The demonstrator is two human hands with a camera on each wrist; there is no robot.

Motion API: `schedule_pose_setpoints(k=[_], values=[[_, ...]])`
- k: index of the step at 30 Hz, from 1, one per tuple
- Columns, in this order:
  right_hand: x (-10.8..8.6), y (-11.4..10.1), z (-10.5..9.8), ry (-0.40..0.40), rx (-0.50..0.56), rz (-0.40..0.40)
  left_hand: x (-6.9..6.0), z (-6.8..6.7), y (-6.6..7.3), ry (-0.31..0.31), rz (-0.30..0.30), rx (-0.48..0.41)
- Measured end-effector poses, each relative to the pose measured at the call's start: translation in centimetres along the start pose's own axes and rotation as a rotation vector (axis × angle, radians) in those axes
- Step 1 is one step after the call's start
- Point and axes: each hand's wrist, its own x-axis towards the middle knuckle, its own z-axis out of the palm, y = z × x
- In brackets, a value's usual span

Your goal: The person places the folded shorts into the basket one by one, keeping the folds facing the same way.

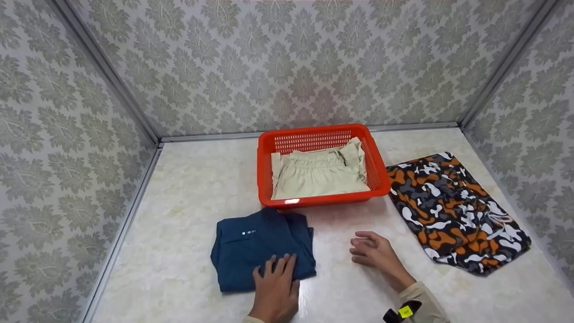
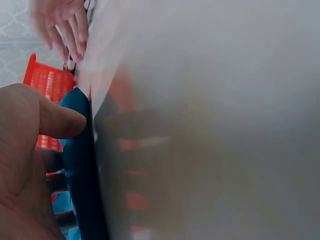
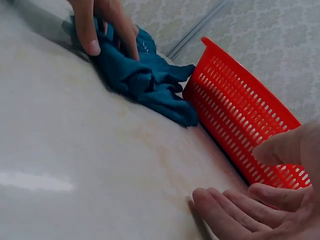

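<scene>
Three garments [image 1: 264, 251] [image 1: 457, 211] [image 1: 318, 177], one basket [image 1: 332, 200], two hands [image 1: 276, 287] [image 1: 381, 255]

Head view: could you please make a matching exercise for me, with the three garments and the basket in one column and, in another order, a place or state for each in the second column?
Column one
1. Blue garment
2. Cream garment
3. Patterned garment
4. Red basket

Column two
A. Lies to the right of the basket in the picture
B. Has perforated sides
C. Lies folded, on the near side of the basket
D. Lies inside the basket

Right pairs: 1-C, 2-D, 3-A, 4-B
</scene>
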Motion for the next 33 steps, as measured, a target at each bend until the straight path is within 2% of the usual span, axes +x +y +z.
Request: schedule_pose_setpoints(k=[4,7,11,19,24,29,33], values=[[-0.5,-0.8,0.2,0.047,0.036,0.096,0.4,0.3,1.0,-0.034,0.018,-0.035],[-0.9,-1.2,0.3,0.038,0.05,0.142,0.8,0.5,1.9,-0.074,0.027,-0.057],[-1.6,-1.4,0.5,-0.004,0.1,0.16,1.3,1.0,3.1,-0.12,0.054,-0.084],[-2.6,-1.6,1.5,-0.034,0.142,0.191,2.4,1.6,5.4,-0.151,0.11,-0.08],[-3.0,-1.5,1.9,0.003,0.195,0.189,2.7,1.8,6.9,-0.144,0.154,-0.058],[-3.0,-1.0,1.8,0.057,0.251,0.172,2.7,2.1,7.6,-0.143,0.185,-0.052],[-2.6,-1.0,1.6,0.078,0.277,0.222,2.8,2.5,8.0,-0.154,0.189,-0.085]])
